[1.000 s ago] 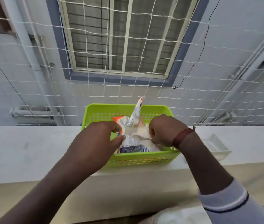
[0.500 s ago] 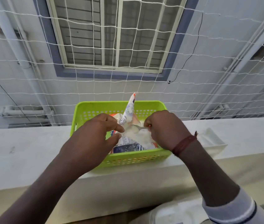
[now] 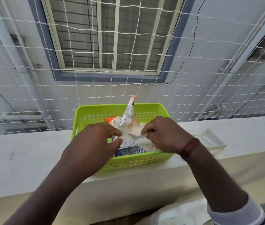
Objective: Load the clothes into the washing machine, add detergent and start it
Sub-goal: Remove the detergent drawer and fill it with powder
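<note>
Right wrist: a dark reddish-brown band [image 3: 189, 148], thread or cord as far as I can tell, sitting snug just behind the right hand [image 3: 165, 133]. At 5 o'clock in my feed, the sleeve [image 3: 235, 211] is pale grey-white and bunched on the forearm, with one thin dark navy stripe near the cuff. The left hand [image 3: 92, 143] and its forearm run toward 7 o'clock, bare to the frame edge.

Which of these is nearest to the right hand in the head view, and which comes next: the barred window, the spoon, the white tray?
1. Spoon: held in the right hand, over the detergent packet.
2. White tray: on the ledge, just to the hand's right.
3. Barred window: straight ahead, far beyond the ledge.
</note>
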Available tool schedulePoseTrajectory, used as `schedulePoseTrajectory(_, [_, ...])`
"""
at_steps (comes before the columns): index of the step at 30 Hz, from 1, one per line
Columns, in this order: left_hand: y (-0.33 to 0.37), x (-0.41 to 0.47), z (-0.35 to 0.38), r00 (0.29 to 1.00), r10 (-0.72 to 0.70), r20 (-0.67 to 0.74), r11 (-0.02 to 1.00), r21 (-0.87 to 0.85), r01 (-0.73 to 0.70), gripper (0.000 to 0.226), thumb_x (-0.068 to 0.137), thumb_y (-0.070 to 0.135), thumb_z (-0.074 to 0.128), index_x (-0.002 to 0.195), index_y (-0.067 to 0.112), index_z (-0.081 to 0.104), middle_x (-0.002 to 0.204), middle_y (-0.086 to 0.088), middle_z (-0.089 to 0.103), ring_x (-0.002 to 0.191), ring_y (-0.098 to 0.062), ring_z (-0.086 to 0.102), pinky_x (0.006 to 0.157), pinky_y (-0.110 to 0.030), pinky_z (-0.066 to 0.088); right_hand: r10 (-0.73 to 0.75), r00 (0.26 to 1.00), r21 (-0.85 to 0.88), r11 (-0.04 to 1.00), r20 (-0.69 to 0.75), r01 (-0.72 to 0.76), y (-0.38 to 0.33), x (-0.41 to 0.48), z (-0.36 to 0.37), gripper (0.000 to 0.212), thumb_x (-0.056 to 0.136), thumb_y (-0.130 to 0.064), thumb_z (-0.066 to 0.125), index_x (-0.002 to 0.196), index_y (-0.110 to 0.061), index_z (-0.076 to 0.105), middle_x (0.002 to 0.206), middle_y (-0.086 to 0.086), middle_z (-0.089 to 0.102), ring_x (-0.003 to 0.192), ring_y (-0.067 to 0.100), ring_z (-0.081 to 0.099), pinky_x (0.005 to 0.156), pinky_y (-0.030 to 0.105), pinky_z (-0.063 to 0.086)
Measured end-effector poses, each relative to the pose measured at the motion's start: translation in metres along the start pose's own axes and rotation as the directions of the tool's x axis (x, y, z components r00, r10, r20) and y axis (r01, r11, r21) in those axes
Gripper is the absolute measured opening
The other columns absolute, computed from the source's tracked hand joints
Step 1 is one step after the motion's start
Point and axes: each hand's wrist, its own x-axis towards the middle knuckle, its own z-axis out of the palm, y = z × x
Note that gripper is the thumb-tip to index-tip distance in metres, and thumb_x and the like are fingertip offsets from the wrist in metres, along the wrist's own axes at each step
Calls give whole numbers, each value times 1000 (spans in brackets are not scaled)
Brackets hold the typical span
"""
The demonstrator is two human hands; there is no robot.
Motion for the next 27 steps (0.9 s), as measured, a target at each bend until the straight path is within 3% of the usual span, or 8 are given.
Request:
schedulePoseTrajectory(2, [1, -1, 0, 1000, -1, -6, 1000, 8, 1, 15, 82, 44, 64, 96, 41, 68, 96, 24, 65, 69, 5, 55, 72, -26, 49, 18, 997, -14, 1000, -78, -19, 2, -6, -3, 27, 87, -9, 54, 94, -23, 77, 77, -7, 71, 75, 14, 65, 68, 21, 45])
schedulePoseTrajectory(4, [2, -2, -1, 1000, 5, -10, 1000, 7, -5, 15, 82, 43, 65, 96, 40, 69, 95, 23, 65, 70, 5, 55, 70, -25, 48, 32, 989, -19, 999, -145, -35, 6, -12, -6, 28, 87, -10, 54, 94, -24, 76, 87, -4, 74, 85, 16, 67, 69, 16, 44])
schedulePoseTrajectory(6, [2, -2, -2, 1000, 6, -6, 1000, 7, -6, 15, 82, 43, 65, 96, 40, 69, 92, 23, 64, 68, 5, 56, 70, -26, 48, 32, 980, -11, 999, -198, -35, 12, -19, -12, 27, 87, -10, 54, 92, -24, 76, 82, -8, 71, 77, 12, 64, 59, 2, 34])
schedulePoseTrajectory(10, [2, -2, -2, 1000, 15, -6, 1000, 2, -15, 16, 82, 43, 65, 97, 40, 69, 90, 24, 63, 70, 8, 54, 71, -27, 48, 41, 959, 38, 999, -280, -32, 25, -37, -26, 22, 89, -13, 57, 94, -22, 77, 73, -13, 60, 69, 4, 52, 59, 3, 32])
schedulePoseTrajectory(15, [0, -2, -2, 999, 35, -3, 999, -24, -35, 13, 81, 43, 66, 93, 43, 68, 89, 24, 64, 74, 7, 56, 71, -29, 49, 115, 946, 167, 984, -302, -66, 45, -57, -39, 18, 90, -14, 60, 91, -20, 77, 44, -26, 50, 51, -12, 50, 54, 7, 35])
schedulePoseTrajectory(18, [-2, 0, -1, 998, 60, -6, 997, -53, -61, 11, 78, 40, 71, 84, 47, 66, 84, 30, 63, 78, 8, 58, 71, -29, 49, 192, 924, 276, 956, -331, -99, 64, -72, -48, 17, 89, -14, 62, 90, -19, 78, 54, -25, 59, 56, -7, 54, 57, 8, 35])
schedulePoseTrajectory(22, [-9, 1, 2, 995, 91, -30, 995, -37, -93, 12, 74, 45, 71, 78, 52, 62, 88, 38, 61, 85, 12, 57, 72, -33, 54, 343, 857, 389, 902, -385, -186, 101, -95, -58, 17, 88, -13, 65, 88, -22, 79, 85, -16, 75, 87, 2, 67, 82, 27, 49])
schedulePoseTrajectory(27, [-17, 6, 9, 992, 117, -50, 989, -81, -121, 24, 73, 61, 62, 96, 58, 60, 98, 41, 56, 80, 11, 58, 69, -34, 54, 472, 733, 281, 881, -489, -380, 133, -110, -44, 20, 89, -15, 61, 82, -25, 77, 80, -15, 74, 81, 7, 66, 66, 21, 42])
